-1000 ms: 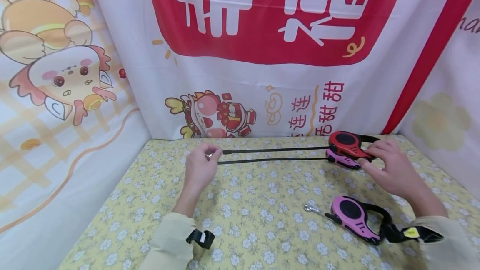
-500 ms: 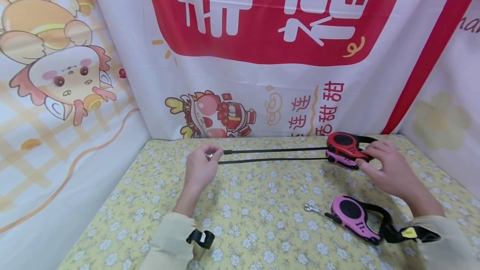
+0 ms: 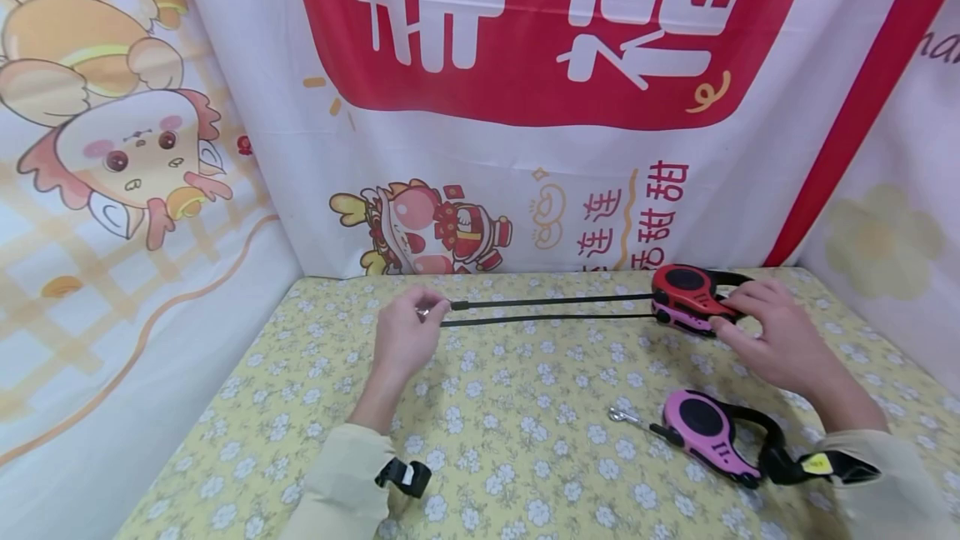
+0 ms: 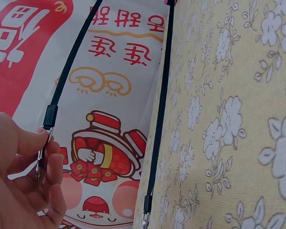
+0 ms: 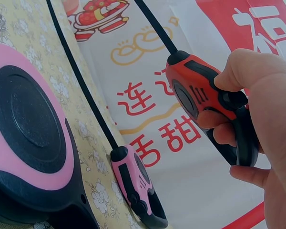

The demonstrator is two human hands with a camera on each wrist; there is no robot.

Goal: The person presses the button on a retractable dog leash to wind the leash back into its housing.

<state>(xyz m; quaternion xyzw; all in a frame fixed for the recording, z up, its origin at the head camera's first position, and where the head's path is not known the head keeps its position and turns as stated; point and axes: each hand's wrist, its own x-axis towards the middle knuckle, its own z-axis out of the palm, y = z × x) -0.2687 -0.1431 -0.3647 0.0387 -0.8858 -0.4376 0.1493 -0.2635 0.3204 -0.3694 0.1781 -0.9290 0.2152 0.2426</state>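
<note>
A red retractable dog leash (image 3: 686, 283) is gripped by its black handle in my right hand (image 3: 780, 344), with the thumb over the button area in the right wrist view. Its black strap (image 4: 76, 55) runs out taut to the left. At the strap's end, my left hand (image 3: 408, 330) pinches the metal clip (image 4: 42, 152) between thumb and fingers. Below the red case sits a pink retractable leash (image 5: 133, 179), partly hidden by it in the head view. The pink leash's strap (image 4: 163, 95) is also drawn out, ending in a metal clip (image 4: 146, 219) near the left hand.
A second pink leash (image 3: 701, 432) lies on the flowered tablecloth (image 3: 465, 457) at the front right, its metal clip (image 3: 624, 417) pointing left. Its black wrist loop is near the right sleeve. Printed cloth walls (image 3: 517, 190) stand at the back and both sides.
My right hand has moved slightly left with the red leash. The left hand has shifted a little to the right, still pinching the clip.
</note>
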